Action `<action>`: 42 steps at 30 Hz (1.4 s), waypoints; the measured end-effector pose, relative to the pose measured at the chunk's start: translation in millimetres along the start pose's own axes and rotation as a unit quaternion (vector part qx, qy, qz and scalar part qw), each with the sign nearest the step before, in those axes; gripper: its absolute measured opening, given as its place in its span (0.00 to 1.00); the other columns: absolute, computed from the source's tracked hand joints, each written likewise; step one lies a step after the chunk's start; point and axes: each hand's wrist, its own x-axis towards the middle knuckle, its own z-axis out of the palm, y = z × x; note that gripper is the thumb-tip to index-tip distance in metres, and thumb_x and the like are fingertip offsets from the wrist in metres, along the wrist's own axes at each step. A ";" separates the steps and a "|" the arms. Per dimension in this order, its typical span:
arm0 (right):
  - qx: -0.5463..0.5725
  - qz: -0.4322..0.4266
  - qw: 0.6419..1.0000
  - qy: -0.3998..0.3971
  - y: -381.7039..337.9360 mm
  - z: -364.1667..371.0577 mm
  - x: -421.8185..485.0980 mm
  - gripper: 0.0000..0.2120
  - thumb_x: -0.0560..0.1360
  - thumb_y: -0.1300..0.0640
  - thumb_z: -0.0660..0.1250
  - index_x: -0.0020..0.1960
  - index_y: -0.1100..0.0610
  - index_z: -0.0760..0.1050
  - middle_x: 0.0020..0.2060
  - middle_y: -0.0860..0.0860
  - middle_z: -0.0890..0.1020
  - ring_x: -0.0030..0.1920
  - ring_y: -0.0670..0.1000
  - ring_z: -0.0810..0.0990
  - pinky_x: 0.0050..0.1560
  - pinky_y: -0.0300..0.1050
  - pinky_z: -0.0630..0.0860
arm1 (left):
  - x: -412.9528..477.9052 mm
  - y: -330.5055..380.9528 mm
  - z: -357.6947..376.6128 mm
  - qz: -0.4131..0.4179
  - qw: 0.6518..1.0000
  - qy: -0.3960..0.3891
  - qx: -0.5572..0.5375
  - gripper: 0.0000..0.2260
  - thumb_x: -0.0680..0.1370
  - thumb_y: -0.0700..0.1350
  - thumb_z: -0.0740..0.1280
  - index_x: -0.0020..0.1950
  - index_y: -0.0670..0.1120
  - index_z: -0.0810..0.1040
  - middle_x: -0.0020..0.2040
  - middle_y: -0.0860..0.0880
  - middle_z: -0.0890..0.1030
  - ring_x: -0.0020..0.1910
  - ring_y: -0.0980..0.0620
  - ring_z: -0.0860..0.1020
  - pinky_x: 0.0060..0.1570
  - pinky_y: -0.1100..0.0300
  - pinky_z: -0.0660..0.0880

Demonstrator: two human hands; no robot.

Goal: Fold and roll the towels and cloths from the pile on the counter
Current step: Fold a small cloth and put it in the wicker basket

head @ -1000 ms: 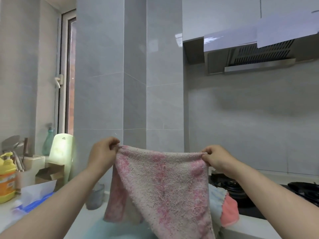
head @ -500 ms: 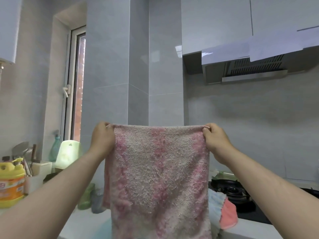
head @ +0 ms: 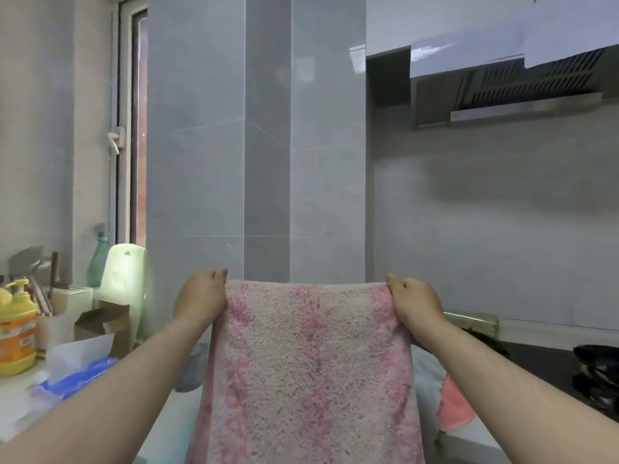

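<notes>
Now, both arms are stretched out over the worktop, and a pink-and-cream towel hangs between the hands, up in the air in front of the grey tiled wall. The left hand has the top left corner, its fingers curled tight and pinching the edge. The right hand has the top right corner, its fingers closed on the fabric the same way. The top edge runs taut and almost level between the two grips. The rest drops flat and runs out of the bottom of the view, so I cannot tell whether its lower end meets the worktop.

Just behind the towel's right edge, under the right forearm, a pale blue cloth and a coral cloth lie touching each other. Far left, a yellow soap bottle stands near a blue packet. Over on the right there's a dark hob, with the range hood above.
</notes>
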 end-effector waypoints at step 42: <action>-0.110 -0.124 0.964 -0.209 182.0 121.4 -132.2 0.17 0.77 0.46 0.64 0.61 0.53 0.78 0.57 0.46 0.76 0.61 0.48 0.74 0.60 0.36 0.66 | -203.2 -134.2 60.1 -0.043 0.935 -0.207 0.283 0.26 0.70 0.65 0.61 0.64 0.54 0.77 0.65 0.50 0.76 0.63 0.48 0.74 0.63 0.56 0.70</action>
